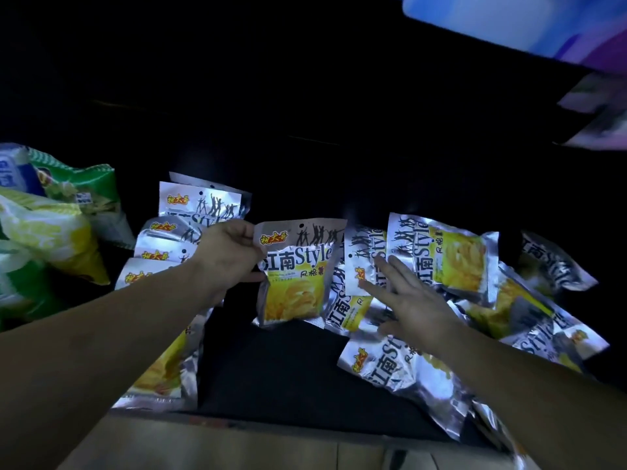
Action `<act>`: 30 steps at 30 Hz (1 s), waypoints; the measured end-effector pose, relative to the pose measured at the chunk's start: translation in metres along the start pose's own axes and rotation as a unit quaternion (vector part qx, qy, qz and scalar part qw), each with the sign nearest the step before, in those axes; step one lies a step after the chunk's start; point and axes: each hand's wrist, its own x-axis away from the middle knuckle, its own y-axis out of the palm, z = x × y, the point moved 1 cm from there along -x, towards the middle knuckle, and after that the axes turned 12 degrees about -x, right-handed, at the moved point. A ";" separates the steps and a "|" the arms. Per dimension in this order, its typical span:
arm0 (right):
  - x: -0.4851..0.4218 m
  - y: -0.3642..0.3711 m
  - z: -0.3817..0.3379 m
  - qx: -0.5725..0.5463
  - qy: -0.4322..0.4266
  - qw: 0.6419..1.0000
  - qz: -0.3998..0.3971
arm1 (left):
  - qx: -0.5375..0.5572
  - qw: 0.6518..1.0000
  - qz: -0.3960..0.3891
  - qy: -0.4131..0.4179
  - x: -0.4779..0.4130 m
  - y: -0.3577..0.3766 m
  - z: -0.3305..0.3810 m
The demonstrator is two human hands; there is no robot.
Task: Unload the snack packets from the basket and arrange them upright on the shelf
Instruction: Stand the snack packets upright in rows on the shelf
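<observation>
My left hand (pixel 228 256) grips the top left corner of a silver and yellow snack packet (pixel 294 279) and holds it upright over the dark shelf (pixel 271 368). My right hand (pixel 409 300) is spread open, fingers reaching onto a loose heap of the same packets (pixel 451 262) lying flat and tilted at the right. A row of matching packets (pixel 169 245) stands overlapped at the left, behind my left forearm. The basket is not in view.
Larger green and yellow snack bags (pixel 51 232) fill the far left of the shelf. The shelf's front edge (pixel 237 424) runs along the bottom, with a pale floor below. A bright blue and purple blur (pixel 529 22) sits at the top right.
</observation>
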 end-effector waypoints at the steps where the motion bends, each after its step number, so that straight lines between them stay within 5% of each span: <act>1: 0.001 -0.002 -0.004 -0.006 0.000 1.000 0.012 | 0.000 1.000 -0.002 0.000 0.001 0.000 0.001; 6: -0.002 -0.006 -0.028 -0.004 -0.051 0.993 0.104 | -0.011 1.000 -0.004 0.016 0.005 -0.007 0.007; 9: -0.016 -0.009 -0.058 -0.118 -0.036 0.983 0.135 | 0.001 1.000 0.004 0.022 0.007 -0.013 0.011; 13: -0.048 -0.026 -0.098 -0.476 0.045 0.859 0.180 | 0.026 0.999 0.001 0.030 0.001 -0.020 0.020; 16: -0.069 -0.032 -0.117 -0.551 0.027 0.819 0.158 | 0.062 0.998 0.028 0.013 -0.012 -0.025 0.023; 24: -0.100 -0.030 -0.123 -0.512 0.066 0.826 0.225 | 0.173 0.984 0.032 -0.006 -0.032 -0.025 0.015; 28: -0.122 -0.035 -0.123 -0.474 0.117 0.830 0.270 | 0.109 0.988 0.112 -0.003 -0.029 -0.039 0.009; 30: -0.132 -0.039 -0.121 -0.443 0.122 0.844 0.276 | 0.081 0.992 0.091 -0.017 -0.027 -0.042 0.005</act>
